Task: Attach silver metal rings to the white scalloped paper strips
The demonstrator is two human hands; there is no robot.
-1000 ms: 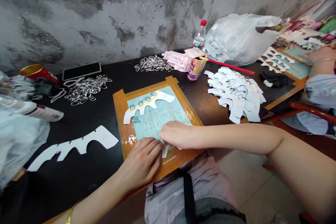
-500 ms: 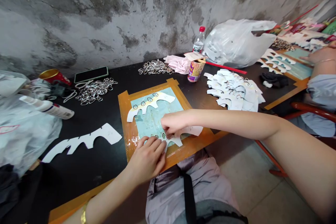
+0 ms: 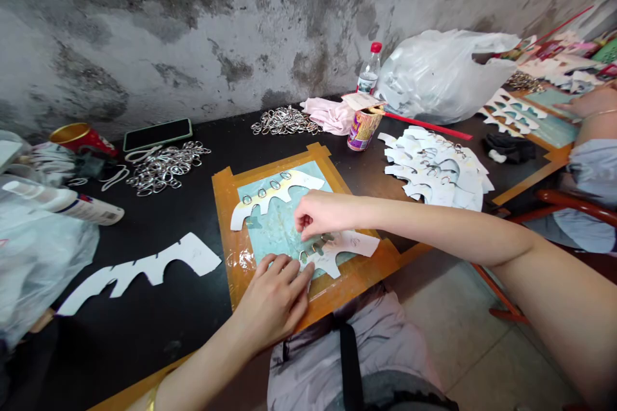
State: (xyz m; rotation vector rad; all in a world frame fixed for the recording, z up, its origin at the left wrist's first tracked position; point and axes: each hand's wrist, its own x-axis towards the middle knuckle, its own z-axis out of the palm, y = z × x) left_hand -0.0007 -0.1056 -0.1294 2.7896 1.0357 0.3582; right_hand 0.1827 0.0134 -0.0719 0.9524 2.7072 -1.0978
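Observation:
My left hand point(image 3: 276, 294) lies over the left end of a white scalloped card strip point(image 3: 344, 250), fingers stretched out and pressing on it. Several metal rings point(image 3: 315, 248) sit along the strip's upper edge. Just above them, my right hand point(image 3: 324, 213) is closed with its fingertips together; anything between them is hidden. Both hands are over a pale green board point(image 3: 274, 231) bordered with brown tape. Farther up the board lies a second scalloped strip point(image 3: 301, 181) with rings in its upper edge.
A white slotted strip point(image 3: 144, 266) lies left of the board, near a ring pile point(image 3: 166, 168) and a glue-like bottle point(image 3: 65, 202). Right are stacked strips point(image 3: 434, 167), a patterned cup point(image 3: 362, 131) and a plastic bag point(image 3: 434, 77). Another person's hand point(image 3: 595, 103) is at far right.
My right hand has lifted up from the near strip, uncovering more rings. My left hand stays on the strip. The view has shifted slightly.

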